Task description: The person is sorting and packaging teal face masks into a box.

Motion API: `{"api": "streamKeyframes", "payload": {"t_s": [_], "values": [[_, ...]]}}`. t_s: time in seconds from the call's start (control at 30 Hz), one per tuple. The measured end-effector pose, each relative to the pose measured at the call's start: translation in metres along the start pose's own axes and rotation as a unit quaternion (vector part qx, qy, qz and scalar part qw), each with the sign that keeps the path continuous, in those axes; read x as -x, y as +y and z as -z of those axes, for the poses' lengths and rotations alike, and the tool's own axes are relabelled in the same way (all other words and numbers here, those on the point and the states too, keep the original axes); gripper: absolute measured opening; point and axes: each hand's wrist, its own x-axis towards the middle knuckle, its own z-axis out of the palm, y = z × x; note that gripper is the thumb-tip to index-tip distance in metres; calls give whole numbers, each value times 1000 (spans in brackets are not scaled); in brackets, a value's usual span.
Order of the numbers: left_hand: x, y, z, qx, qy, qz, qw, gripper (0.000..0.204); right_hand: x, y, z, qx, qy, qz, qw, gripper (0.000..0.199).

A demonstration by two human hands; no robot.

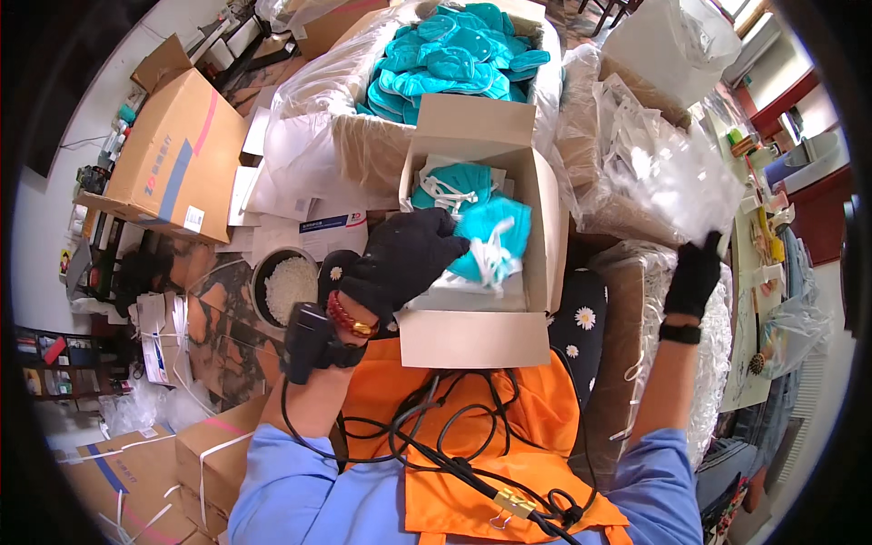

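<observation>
A small open cardboard box (474, 339) stands in front of me with teal face masks with white straps inside. My left hand (409, 257), in a black glove, reaches over the box's left side. Its fingers are closed at the edge of the upper teal face mask (498, 227), whose white straps are bunched on top. Another teal mask (445, 184) lies behind it in the box. My right hand (694, 280), also black-gloved, is out to the right over a carton lined with clear plastic. One finger points away from me, and I see nothing in that hand.
A large plastic-lined carton (363, 150) heaped with teal masks (454, 59) stands behind the box. Clear plastic bags (668, 168) fill the carton at right. At left are a bowl of white pellets (291, 286) and a tall brown carton (182, 150). Black cables (454, 400) cross my orange apron.
</observation>
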Motion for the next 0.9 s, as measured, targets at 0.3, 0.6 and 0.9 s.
{"api": "streamKeyframes", "payload": {"t_s": [0.3, 0.6, 0.9], "values": [[-117, -43, -32, -278, 65, -139, 948, 24, -195, 102, -60, 261, -141, 182, 938, 44], [-113, -66, -65, -231, -6, 27, 973, 49, -93, 46, -112, -366, -201, -17, 908, 35], [-89, -35, -44, -86, 51, 98, 990, 35, 28, -139, -79, -573, -357, -185, 715, 27]]}}
